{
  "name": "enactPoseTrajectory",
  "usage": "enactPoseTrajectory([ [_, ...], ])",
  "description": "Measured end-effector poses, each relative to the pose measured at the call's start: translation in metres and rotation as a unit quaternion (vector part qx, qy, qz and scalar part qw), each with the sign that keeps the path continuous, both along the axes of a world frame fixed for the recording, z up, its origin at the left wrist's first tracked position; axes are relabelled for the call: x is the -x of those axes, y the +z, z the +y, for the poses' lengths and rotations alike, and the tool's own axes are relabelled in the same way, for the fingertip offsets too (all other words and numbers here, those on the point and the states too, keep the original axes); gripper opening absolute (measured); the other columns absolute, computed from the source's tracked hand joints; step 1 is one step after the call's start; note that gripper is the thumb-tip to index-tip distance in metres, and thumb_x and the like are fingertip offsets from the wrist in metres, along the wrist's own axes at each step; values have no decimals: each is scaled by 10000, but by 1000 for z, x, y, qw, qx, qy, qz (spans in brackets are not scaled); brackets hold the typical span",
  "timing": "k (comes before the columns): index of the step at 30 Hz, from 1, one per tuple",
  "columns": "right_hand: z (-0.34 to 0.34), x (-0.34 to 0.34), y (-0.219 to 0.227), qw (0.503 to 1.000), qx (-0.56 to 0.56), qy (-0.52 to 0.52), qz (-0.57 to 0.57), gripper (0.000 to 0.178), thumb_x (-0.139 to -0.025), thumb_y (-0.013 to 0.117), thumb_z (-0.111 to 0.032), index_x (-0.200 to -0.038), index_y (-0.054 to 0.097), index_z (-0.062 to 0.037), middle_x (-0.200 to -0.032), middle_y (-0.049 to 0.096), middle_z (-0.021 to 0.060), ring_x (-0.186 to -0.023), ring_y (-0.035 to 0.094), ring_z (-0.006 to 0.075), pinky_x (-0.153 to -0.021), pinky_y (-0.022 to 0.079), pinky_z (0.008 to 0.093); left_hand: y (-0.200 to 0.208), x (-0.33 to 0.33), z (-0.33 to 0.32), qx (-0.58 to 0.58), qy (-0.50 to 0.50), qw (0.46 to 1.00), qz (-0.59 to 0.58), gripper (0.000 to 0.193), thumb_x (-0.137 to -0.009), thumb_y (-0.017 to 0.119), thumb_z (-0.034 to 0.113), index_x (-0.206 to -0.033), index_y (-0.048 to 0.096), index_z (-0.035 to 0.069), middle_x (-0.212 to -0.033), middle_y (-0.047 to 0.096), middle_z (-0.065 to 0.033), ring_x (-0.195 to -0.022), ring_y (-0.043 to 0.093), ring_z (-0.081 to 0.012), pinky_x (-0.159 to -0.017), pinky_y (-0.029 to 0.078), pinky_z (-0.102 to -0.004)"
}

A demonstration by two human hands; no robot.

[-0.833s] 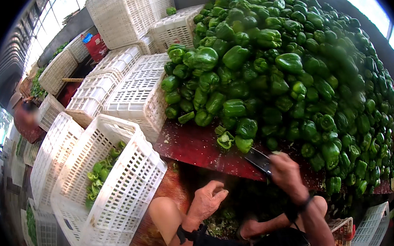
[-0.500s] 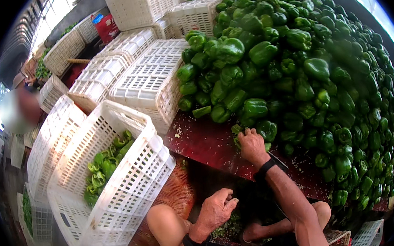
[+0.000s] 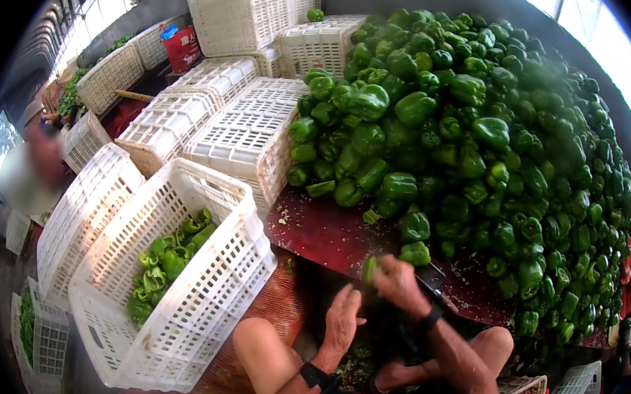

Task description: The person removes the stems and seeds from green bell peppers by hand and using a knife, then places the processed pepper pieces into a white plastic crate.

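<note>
- The right hand [image 3: 400, 286] is closed around a small green pepper [image 3: 369, 269], and what looks like a dark knife blade [image 3: 433, 275] pokes out just past the hand.
- The left hand [image 3: 343, 320] sits just beside it, fingers spread, holding nothing.
- The pepper is at the front edge of the dark red table [image 3: 330, 233], right over the person's bare knees [image 3: 257, 345].
- To do this well, it seems best to hold the pepper firmly and keep the left fingers away from the blade.
- Just behind the grip, a big pile of green peppers [image 3: 460, 139] covers the table and rises high.
- One loose pepper [image 3: 415, 253] lies almost touching the right hand, so it could get bumped.
- Off to the left of the grip, a white plastic crate [image 3: 189, 298] leans on its side, with some green peppers inside [image 3: 167, 259].
- More white crates [image 3: 242, 128] stand upside down further back on the left.
- Another person [image 3: 28, 173] is far off on the left, well away from the hands.
</note>
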State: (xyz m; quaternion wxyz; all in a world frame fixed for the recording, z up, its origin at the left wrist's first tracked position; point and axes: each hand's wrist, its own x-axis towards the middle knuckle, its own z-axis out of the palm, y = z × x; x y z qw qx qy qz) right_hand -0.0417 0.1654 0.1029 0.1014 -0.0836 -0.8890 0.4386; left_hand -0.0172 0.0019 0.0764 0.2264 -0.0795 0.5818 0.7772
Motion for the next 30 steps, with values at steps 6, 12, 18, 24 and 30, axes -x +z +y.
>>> enactPoseTrajectory([
  [6,-38,-76,-21,993,-55,70,-72,319,-821,670,-327,-956,647,-39,-870,674,217,-790,649,413,-682,511,496,-32,-18,7,81,-67,984,144,366,-1008,518,286,-1141,621,-39,-1110,655,-152,-1034,605,-240,-890,472,-346],
  [12,-41,-85,-34,977,-199,63,-38,250,-807,687,-274,-870,599,-49,-797,647,149,-730,658,339,-592,523,427,-48,-25,5,172,-100,942,270,316,-1036,465,232,-1031,661,-15,-901,677,-150,-862,639,-231,-808,487,-337],
  [18,-27,-99,-29,970,-233,56,-27,159,-834,636,-212,-842,620,-54,-754,658,91,-669,668,257,-579,534,347,-33,-10,-4,201,-150,819,516,259,-1015,452,156,-1051,639,-20,-1024,655,-248,-939,633,-410,-816,508,-351],
  [24,2,-128,35,934,340,32,-103,177,-875,588,-131,-965,674,-5,-712,606,41,-611,569,96,-533,445,264,-11,-6,4,-49,-306,950,43,361,-1035,439,265,-1125,647,-16,-1024,695,-126,-893,671,-195,-785,529,-302],
  [30,44,-184,59,921,378,-83,-41,147,-879,586,-103,-936,674,0,-713,606,32,-594,575,121,-534,463,267,7,1,-2,-226,-299,922,-99,404,-1023,472,311,-1223,582,-24,-1035,675,-160,-869,680,-229,-760,581,-361],
])
